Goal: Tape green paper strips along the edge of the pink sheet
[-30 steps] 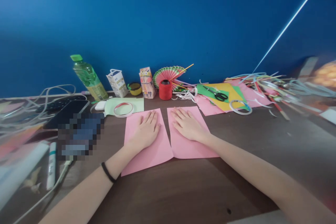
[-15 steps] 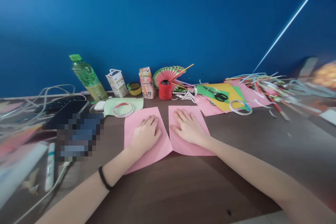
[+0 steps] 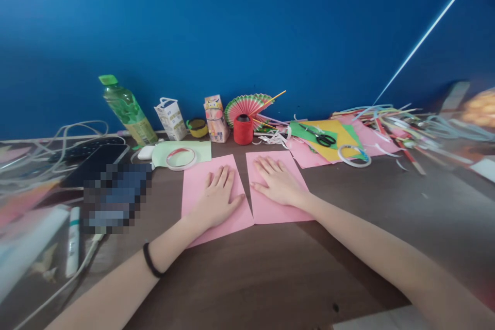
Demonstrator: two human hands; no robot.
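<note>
Two pieces of pink paper lie side by side on the dark wooden table, their near inner corners meeting or almost meeting. On the left pink paper my left hand rests flat, palm down, fingers spread and thumb pointing right. My right hand lies flat on the right pink paper, its fingers outstretched and apart. A narrow wedge of table shows between the two papers, widening away from me. Neither hand grips anything. The paper under each palm is hidden.
Behind the papers stand a red spool of thread, a folded paper fan, small cartons and a green bottle. Tape lies on green paper. Scissors rest on coloured sheets at right. Cables and a phone are at left.
My left hand has flattened out, its fingers and thumb spreading wider over the paper. The left paper's lifted near edge now lies flatter. My right hand stays nearly in place.
</note>
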